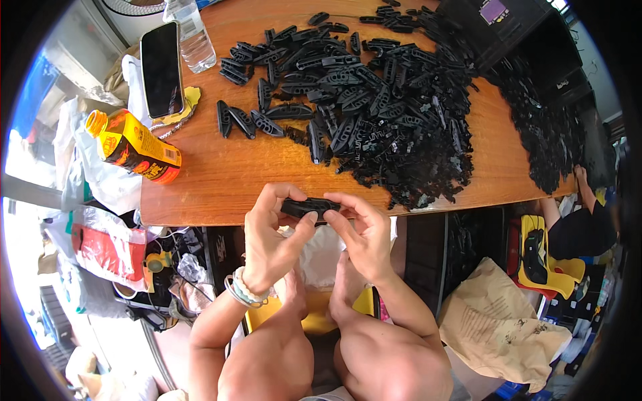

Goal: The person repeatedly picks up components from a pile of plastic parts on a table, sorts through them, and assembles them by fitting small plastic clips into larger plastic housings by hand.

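The left hand (267, 242) and right hand (370, 239) are partly curled, thumbs and fingertips pinching a black part (300, 206) crosswise between them at the table's (214, 187) near edge. Beyond lies a heap (361, 87) of black pieces, with a yellow bottle (142, 148) to its left.

This is the left one of two wide fisheyes worn on the person's head, looking steeply down over the bare knees (408, 377), upright and not mirrored. It's pretty close in, so the left hand (271, 240) and right hand (364, 240) land around mid-picture at the near edge of the wooden table (267, 164), with the tabletop running off toward the upper rim. Coverage is super wide, floor on both sides included, and that table edge bows noticeably.
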